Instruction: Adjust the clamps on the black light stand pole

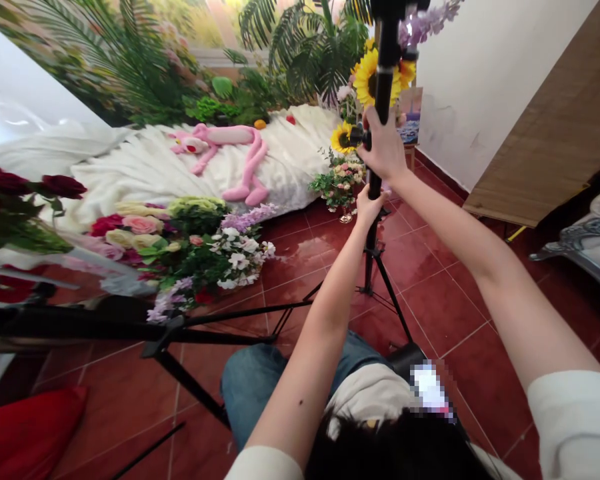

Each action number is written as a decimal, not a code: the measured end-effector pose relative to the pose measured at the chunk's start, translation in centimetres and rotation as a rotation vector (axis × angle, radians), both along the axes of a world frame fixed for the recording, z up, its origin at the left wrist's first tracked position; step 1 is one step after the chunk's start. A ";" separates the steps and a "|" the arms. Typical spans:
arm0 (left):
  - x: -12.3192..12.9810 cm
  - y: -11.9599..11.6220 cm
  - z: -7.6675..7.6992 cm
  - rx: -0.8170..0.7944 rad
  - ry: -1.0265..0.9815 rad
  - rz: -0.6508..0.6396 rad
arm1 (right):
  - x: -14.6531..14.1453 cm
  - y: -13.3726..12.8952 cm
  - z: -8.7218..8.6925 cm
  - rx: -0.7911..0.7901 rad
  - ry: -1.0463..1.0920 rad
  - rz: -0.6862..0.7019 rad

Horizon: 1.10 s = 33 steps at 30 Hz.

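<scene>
A black light stand (pixel 384 90) rises upright in front of me, its upper end running out of the top of the view. My right hand (pixel 386 148) is wrapped around the pole beside a black clamp knob (pixel 359 138). Just below it, my left hand (pixel 370 208) grips the same pole with closed fingers. Under my hands, the thin spread legs (pixel 393 297) of the stand reach down to the red tiled floor (pixel 445 313). Yellow sunflowers (pixel 367 77) show behind the pole.
A pink plush toy (pixel 233 137) lies on white draped cloth (pixel 300 173). Artificial flowers (pixel 195 233) are at the left. Another black stand (pixel 240 310) crosses the left foreground. Carved furniture (pixel 587 233) and a leaning brown panel (pixel 545 127) are at the right.
</scene>
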<state>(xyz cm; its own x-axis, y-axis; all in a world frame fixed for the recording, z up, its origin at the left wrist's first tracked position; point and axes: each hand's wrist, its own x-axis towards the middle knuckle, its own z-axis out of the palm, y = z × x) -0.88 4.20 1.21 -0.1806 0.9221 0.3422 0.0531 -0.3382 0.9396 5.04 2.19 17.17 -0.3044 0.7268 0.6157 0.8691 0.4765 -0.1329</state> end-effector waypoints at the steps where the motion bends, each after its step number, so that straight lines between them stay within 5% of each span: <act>1: -0.1 -0.1 -0.2 0.017 -0.018 -0.014 | 0.0 -0.3 -1.0 -0.012 0.023 -0.013; 5: -0.3 -0.1 -0.3 0.036 -0.084 -0.058 | 0.5 -0.3 -3.6 -0.042 0.031 0.066; 15: -0.5 0.0 -0.2 0.027 -0.121 -0.093 | 1.4 -1.4 -4.0 -0.110 -0.055 0.098; 21: -0.4 -0.2 -0.4 0.058 -0.117 -0.109 | 4.7 -4.3 -4.7 -0.102 -0.023 0.189; 27: -0.4 -0.6 -0.3 0.037 -0.102 -0.097 | 7.5 -7.2 -7.0 -0.253 -0.299 0.051; 33: -0.6 -1.0 0.4 0.032 -0.147 -0.167 | 5.6 -7.6 -7.8 -0.357 -0.487 -0.081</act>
